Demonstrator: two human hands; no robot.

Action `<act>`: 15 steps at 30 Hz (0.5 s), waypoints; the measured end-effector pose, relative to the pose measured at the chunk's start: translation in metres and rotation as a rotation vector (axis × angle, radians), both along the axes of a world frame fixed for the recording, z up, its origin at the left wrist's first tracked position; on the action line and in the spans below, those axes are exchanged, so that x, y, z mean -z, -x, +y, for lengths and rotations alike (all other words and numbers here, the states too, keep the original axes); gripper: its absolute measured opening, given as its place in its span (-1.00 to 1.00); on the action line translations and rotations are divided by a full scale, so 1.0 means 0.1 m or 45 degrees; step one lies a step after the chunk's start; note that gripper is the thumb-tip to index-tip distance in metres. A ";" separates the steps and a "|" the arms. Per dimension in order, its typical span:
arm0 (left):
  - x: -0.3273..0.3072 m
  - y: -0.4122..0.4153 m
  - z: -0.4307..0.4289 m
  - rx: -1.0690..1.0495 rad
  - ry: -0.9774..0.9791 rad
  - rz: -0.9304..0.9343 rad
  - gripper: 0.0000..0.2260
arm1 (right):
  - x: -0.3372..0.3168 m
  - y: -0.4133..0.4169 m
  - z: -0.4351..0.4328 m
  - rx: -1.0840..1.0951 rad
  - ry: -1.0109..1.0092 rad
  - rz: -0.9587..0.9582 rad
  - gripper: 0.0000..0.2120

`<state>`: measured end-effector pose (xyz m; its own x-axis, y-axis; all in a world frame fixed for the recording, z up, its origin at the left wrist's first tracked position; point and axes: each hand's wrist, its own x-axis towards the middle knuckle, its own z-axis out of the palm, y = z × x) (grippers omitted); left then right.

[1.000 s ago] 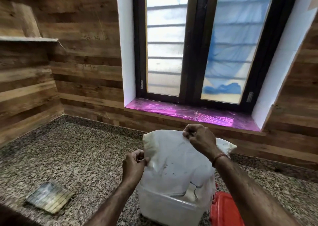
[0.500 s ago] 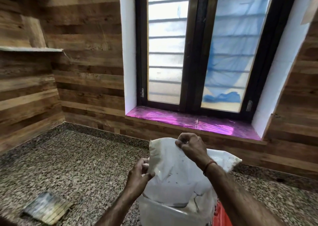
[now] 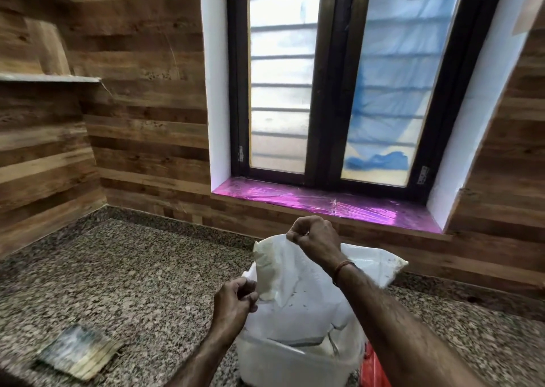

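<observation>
White plastic bag stands in a clear tub on the counter; right hand pinches its top edge, left hand pinches its side.

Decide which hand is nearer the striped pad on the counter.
Left. The left hand pinches the white bag, right of the striped pad; the right hand grips the bag's top, farther away.

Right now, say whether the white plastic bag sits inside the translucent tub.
Partly: bag base inside tub; left hand and right hand pinch its top.
</observation>
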<state>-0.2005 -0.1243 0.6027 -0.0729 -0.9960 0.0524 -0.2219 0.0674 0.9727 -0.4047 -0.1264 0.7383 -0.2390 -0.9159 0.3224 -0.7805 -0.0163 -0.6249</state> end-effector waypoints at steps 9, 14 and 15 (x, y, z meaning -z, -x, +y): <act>-0.03 0.10 0.00 -0.183 0.031 -0.073 -0.83 | 0.05 0.11 -0.06 0.068 0.125 -0.296 -0.90; -0.02 0.15 -0.07 -0.246 0.052 -0.242 -0.73 | 0.06 0.20 -0.02 0.083 0.198 -0.406 -0.81; 0.00 0.16 -0.10 -0.243 0.059 -0.290 -0.72 | 0.07 0.21 0.00 0.073 0.208 -0.438 -0.78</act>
<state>-0.2168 -0.1343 0.6027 0.1007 -0.9897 0.1016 -0.4473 0.0462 0.8932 -0.4262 -0.1262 0.7310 -0.4080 -0.8410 0.3553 -0.5282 -0.1000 -0.8432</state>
